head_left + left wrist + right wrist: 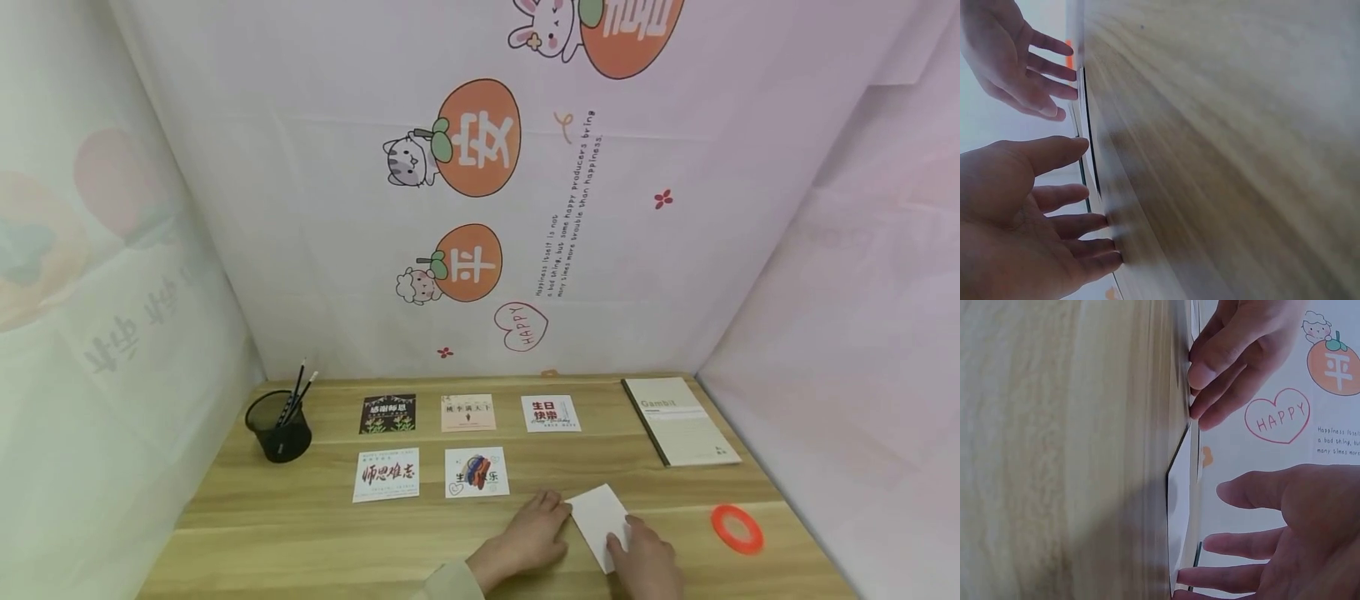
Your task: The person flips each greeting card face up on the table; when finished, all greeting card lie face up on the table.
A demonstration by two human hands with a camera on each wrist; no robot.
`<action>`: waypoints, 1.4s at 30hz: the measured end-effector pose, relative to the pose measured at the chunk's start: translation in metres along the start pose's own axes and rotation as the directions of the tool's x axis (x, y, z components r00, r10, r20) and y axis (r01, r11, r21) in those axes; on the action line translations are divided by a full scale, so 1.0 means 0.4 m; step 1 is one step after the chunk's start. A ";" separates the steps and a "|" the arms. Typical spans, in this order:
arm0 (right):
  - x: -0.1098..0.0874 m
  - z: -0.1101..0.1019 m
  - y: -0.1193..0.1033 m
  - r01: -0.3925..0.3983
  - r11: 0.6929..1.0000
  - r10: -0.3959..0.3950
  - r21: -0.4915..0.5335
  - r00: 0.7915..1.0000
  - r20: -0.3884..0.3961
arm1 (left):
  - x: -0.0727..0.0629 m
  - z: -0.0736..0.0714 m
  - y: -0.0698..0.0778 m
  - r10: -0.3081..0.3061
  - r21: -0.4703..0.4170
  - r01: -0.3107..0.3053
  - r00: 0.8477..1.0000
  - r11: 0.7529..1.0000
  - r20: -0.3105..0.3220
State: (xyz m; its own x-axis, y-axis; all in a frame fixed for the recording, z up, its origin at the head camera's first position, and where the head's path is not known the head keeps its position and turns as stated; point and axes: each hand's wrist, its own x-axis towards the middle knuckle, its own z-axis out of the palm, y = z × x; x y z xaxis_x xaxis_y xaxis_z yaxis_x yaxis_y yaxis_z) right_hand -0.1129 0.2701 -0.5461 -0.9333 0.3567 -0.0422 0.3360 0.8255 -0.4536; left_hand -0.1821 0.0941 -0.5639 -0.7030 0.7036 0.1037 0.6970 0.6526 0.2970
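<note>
A blank white card (598, 518) lies tilted on the wooden table between both hands. My left hand (531, 533) touches its upper left corner with the fingertips. On the other side, my right hand (647, 560) has its fingertips at the card's right edge. The left wrist view shows the left hand (1029, 219) with fingers mostly straight, their tips down at the tabletop. In the right wrist view, the right hand's fingers (1235, 544) are extended and spread, the lower ones beside the thin white card (1177, 500). Neither hand grips anything.
Several printed square cards (387, 475) lie in two rows behind the hands. A black mesh pen holder (279, 442) with pencils stands at the left. A notebook (686, 425) lies at the back right, and a red-orange ring (717, 527) lies right of the right hand.
</note>
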 end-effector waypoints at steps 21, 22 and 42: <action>-0.042 -0.025 -0.002 -0.084 0.996 0.085 -0.018 0.995 0.047 | 0.031 0.030 -0.008 0.030 0.032 -0.029 0.999 0.999 -0.045; -0.042 -0.024 -0.002 -0.078 0.997 0.079 -0.014 0.995 0.055 | 0.029 0.028 -0.008 0.023 0.022 -0.022 0.999 0.999 -0.038; -0.001 0.011 0.031 -0.005 0.977 0.017 0.213 0.998 -0.055 | 0.031 0.018 -0.045 0.153 0.104 -0.144 0.985 0.984 -0.079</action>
State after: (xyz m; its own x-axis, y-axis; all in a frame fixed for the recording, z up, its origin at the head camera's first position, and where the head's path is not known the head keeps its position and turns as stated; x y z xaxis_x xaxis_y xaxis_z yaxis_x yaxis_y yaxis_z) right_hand -0.1090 0.2782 -0.5555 -0.9191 0.3941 -0.0009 0.3058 0.7117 -0.6325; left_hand -0.2024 0.0930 -0.5749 -0.5970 0.7708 0.2222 0.8021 0.5698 0.1785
